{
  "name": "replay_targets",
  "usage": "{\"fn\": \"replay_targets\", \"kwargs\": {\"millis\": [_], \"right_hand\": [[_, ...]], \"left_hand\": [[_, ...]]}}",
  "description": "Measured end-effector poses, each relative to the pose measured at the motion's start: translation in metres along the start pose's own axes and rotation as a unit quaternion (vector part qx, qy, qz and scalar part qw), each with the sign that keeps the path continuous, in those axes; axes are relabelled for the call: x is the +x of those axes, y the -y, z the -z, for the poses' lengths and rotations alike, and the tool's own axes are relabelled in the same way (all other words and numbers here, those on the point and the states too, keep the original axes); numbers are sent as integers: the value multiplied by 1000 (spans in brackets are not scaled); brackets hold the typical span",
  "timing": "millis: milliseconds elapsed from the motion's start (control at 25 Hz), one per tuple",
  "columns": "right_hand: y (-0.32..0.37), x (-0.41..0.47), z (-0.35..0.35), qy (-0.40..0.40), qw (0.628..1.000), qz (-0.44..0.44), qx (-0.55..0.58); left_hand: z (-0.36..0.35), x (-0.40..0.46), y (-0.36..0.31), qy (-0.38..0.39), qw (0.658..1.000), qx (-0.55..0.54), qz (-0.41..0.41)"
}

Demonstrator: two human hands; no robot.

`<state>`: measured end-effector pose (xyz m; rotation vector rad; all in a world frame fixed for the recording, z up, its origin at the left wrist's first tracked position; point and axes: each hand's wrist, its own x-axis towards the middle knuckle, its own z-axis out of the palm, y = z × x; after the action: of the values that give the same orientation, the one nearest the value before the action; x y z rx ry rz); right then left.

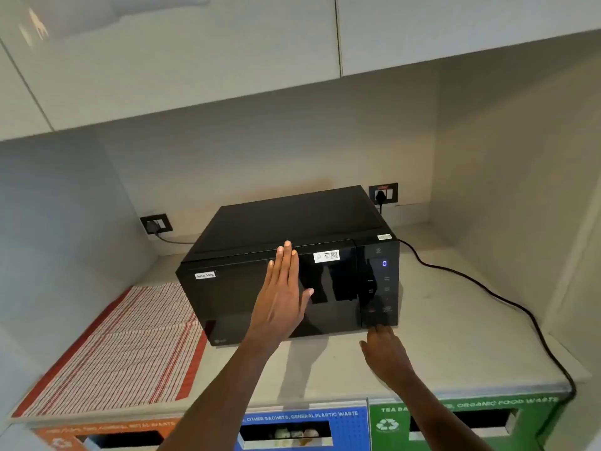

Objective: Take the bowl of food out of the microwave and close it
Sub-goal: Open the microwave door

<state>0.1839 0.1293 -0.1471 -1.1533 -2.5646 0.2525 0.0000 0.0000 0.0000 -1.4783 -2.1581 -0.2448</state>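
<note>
A black microwave [292,229] stands on the counter with its glass door [234,301] shut. My left hand [281,294] lies flat against the door, fingers spread and pointing up, holding nothing. My right hand [385,353] reaches to the bottom of the control panel [382,281], its fingertips at the lower edge near the buttons. The panel's display shows a blue 0. No bowl is visible; the dark door hides the inside.
A red-striped cloth [113,353] lies left of the microwave on the pale counter [455,336]. A black power cord [507,304] runs over the counter's right side to a wall socket [383,193]. Orange, blue and green waste bins [305,424] sit below the counter edge. Cabinets hang overhead.
</note>
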Motion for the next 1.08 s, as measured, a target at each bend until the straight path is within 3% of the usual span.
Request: {"fn": "replay_targets", "kwargs": {"millis": [120,560,920,1080], "right_hand": [[1,16,-10,12,1000,-18,21],[12,40,-28,0,993,-68,100],[12,37,-51,-10,1000,-28,-2],[8,39,-57,-32,994,-50,93]], "left_hand": [[2,20,1,-19,1000,17,18],[-7,46,11,50,998,11,47],[-25,51,6,41,997,0,61],[-26,52,5,15,997,-30,71]]}}
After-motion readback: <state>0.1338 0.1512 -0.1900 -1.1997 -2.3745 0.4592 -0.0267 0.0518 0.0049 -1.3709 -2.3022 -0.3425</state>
